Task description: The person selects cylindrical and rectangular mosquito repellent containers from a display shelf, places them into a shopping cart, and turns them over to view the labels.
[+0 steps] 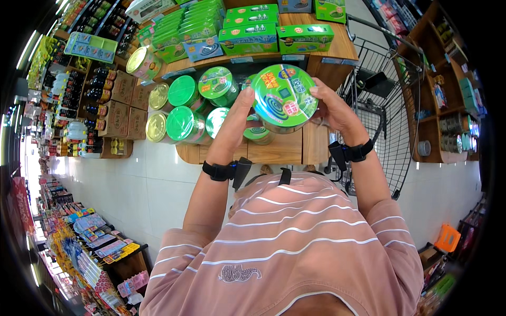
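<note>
Between my two hands is a round tub of mosquito coils (284, 94) with a green printed lid, raised above a wooden display shelf (276, 152). My left hand (236, 114) grips its left side, thumb at the lid's edge. On the opposite side my right hand (336, 108) holds it, with the thumb on the rim. Left of my hands stand more tubs, among them a plain green-lidded tub (185, 122), a printed-lid tub (216, 82) and a yellow-lidded tub (157, 127). Another printed-lid tub (257, 133) shows partly beneath the held one.
Green mosquito-repellent boxes (248, 38) line the upper shelf. A wire shopping cart (381, 118) stands at the right, beside a wooden shelf unit (450, 118). Cardboard cartons (116, 118) and bottles (97, 94) are stacked at the left. Pale floor tiles (158, 189) lie behind the display.
</note>
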`<state>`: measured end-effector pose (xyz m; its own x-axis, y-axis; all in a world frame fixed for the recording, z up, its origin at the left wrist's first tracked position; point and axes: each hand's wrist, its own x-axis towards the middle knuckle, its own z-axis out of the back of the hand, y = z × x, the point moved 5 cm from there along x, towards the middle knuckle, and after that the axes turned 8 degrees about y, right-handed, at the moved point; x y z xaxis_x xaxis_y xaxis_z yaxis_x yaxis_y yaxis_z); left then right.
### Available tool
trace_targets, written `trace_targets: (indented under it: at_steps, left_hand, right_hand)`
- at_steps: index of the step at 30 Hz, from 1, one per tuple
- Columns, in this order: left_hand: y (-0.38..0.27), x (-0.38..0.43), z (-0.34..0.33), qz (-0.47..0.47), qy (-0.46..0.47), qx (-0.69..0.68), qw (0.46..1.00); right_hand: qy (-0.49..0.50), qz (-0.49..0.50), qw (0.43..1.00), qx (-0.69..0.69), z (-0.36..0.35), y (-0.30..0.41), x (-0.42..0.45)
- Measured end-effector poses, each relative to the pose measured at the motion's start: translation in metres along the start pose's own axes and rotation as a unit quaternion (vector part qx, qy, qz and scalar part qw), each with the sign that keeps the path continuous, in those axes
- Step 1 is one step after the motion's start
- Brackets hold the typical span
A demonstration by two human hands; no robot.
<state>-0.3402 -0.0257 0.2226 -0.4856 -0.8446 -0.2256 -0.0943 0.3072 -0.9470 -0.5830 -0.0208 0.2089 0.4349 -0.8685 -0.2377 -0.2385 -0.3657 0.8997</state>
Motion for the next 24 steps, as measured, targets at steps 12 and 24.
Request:
trace_targets:
  at_steps: [12,24]
  left_hand:
    - [-0.061,0.007,-0.050,-0.032,0.002,-0.211,0.977]
    - [-0.177,0.011,-0.075,-0.098,0.077,-0.042,0.991]
  right_hand:
    - [0.104,0.097,0.979,-0.148,0.004,0.094,-0.029]
    - [0.137,0.431,0.874,-0.178,-0.032,0.178,-0.020]
